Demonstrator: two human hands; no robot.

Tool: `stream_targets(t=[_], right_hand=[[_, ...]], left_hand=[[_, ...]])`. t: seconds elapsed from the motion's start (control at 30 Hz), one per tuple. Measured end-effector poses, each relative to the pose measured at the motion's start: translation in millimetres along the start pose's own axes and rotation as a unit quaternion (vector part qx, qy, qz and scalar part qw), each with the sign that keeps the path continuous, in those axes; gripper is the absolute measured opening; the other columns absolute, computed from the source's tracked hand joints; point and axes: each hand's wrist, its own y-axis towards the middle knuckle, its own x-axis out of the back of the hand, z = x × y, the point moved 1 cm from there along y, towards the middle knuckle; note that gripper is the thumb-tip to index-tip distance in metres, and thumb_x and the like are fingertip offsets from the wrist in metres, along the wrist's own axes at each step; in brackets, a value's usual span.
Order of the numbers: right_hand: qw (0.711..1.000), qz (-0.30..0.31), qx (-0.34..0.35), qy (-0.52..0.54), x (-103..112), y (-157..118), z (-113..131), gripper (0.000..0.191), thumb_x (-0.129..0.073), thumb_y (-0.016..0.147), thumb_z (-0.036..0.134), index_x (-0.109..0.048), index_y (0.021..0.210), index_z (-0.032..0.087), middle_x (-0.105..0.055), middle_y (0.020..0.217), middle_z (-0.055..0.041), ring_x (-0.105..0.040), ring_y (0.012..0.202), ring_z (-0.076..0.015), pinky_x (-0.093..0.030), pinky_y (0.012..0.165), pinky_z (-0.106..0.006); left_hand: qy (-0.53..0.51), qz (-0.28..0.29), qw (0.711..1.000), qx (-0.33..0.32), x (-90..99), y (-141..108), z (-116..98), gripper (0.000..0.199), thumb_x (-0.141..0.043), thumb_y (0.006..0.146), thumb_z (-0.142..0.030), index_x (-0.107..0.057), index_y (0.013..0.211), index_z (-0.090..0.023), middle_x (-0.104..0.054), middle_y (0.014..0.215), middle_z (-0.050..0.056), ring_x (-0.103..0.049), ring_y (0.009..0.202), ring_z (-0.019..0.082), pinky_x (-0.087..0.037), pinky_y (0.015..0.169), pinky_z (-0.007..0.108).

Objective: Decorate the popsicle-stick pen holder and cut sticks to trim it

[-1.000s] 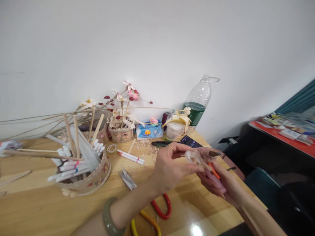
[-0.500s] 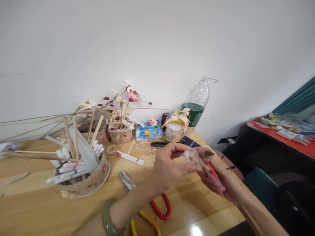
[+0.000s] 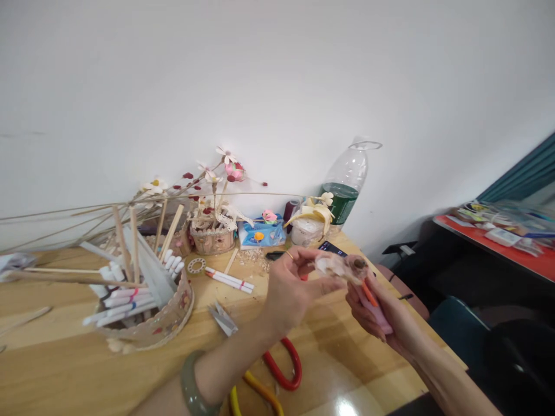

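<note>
My right hand [image 3: 394, 312] is wrapped around a pink hot glue gun [image 3: 378, 319] with an orange trigger. A dark round tip shows at the gun's upper end, facing me. Beside it, my left hand [image 3: 286, 294] pinches a small pale, crumpled flower-like piece [image 3: 330, 266] between thumb and fingers. The piece touches or overlaps the front of the gun; its exact kind is hard to make out. Below my left forearm lie scissors [image 3: 281, 364] with red and yellow handles, their blades partly uncovered.
A decorated basket [image 3: 173, 318] of white pens and wooden sticks stands at left. Along the wall are a flower basket [image 3: 214, 240], a blue wipes pack [image 3: 271, 234], a banana peel [image 3: 318, 214] and a large bottle [image 3: 347, 185]. A phone [image 3: 332, 248] lies behind my hands.
Both hands have shifted slightly left, carrying the glue gun and the pale piece. The gun's tip has turned more toward me.
</note>
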Motion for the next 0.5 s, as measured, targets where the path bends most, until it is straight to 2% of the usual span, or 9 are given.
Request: stream_targets(t=[0.13,0.2,0.33,0.5], right_hand=[[0.991,0.093,-0.034,0.091,7,3,-2,0.047,-0.043,0.087,0.06,-0.041,0.07,0.017,-0.036,0.045,0.0095,-0.011,0.027,0.001,-0.016,0.025,-0.008],[0.978,0.148,-0.048,0.136,11,3,-6,0.047,-0.039,0.089,0.061,-0.037,0.069,0.018,-0.033,0.044,0.0108,-0.008,0.024,0.0016,-0.014,0.022,-0.007],[0.949,0.226,-0.054,0.211,11,2,-14,0.049,-0.025,0.092,0.062,-0.033,0.071,0.019,-0.035,0.046,0.0116,-0.008,0.02,0.0026,-0.016,0.021,-0.005],[0.932,0.268,-0.072,0.235,4,1,-15,0.047,-0.02,0.094,0.058,-0.035,0.073,0.018,-0.038,0.048,0.0102,-0.012,0.02,0.002,-0.019,0.02,-0.004]], left_hand=[[-0.095,-0.085,0.991,-0.051,12.0,16,-9,0.037,-0.084,0.045,-0.019,-0.063,0.075,-0.015,-0.071,0.075,0.001,-0.066,0.072,0.014,-0.051,0.07,0.025],[-0.096,-0.097,0.989,-0.061,16.4,21,-9,0.037,-0.084,0.045,-0.017,-0.063,0.076,-0.014,-0.07,0.075,0.0,-0.066,0.073,0.012,-0.05,0.072,0.024],[-0.032,-0.055,0.996,-0.062,16.5,19,-3,0.039,-0.083,0.048,-0.012,-0.061,0.08,-0.015,-0.07,0.08,-0.001,-0.065,0.076,0.011,-0.05,0.073,0.023],[0.108,-0.002,0.994,-0.032,9.4,4,6,0.038,-0.082,0.054,-0.02,-0.06,0.085,-0.017,-0.069,0.086,0.003,-0.064,0.08,0.015,-0.049,0.076,0.028]])
